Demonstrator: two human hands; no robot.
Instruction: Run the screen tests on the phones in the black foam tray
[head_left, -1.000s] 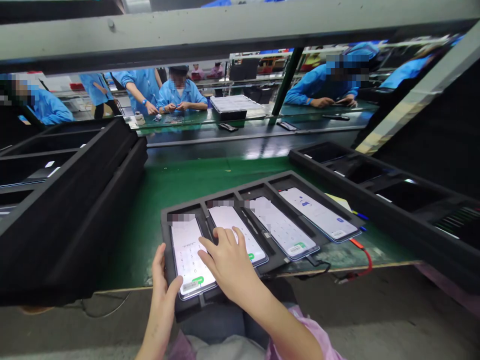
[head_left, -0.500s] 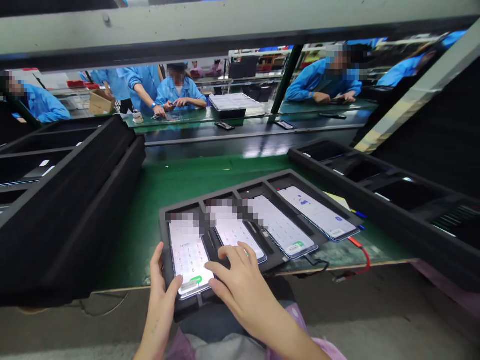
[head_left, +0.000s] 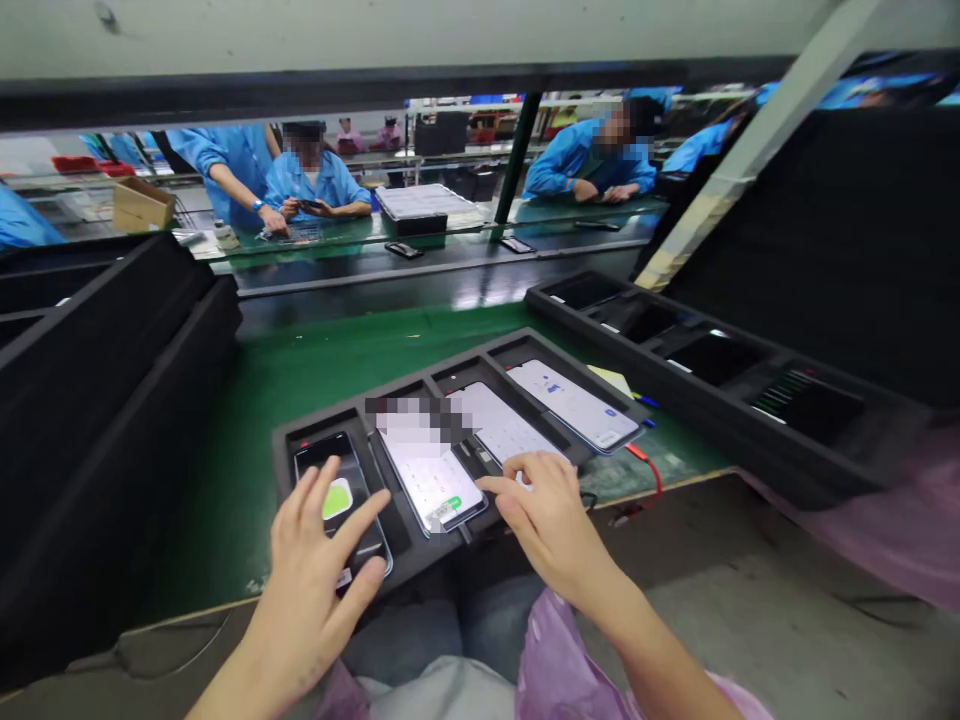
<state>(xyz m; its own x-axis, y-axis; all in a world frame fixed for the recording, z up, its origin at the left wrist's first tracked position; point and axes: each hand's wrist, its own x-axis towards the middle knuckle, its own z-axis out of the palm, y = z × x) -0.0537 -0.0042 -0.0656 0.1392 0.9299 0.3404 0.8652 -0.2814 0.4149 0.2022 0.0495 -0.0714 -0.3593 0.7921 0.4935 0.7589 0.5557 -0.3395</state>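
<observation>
Tapping screens, it appears: best done with 1 light fingertip, the others lifted off the glass. Left hand [head_left: 311, 560]: spread above phone 1 [head_left: 343, 502], grasping nothing; contact, cannot tell. Right hand [head_left: 551, 515]: loosely curled over the lower end of phone 3 [head_left: 510, 425], nothing seen in its grasp, index finger near the right edge of phone 2 [head_left: 424, 470]. Phone 4 [head_left: 574, 400]: farthest right. All 4: face up, 1 per slot in the black tray [head_left: 486, 352]; tops away from the wearer, long axes slanting leftward, phone 4 the most. Beyond: green bench [head_left: 337, 350].
</observation>
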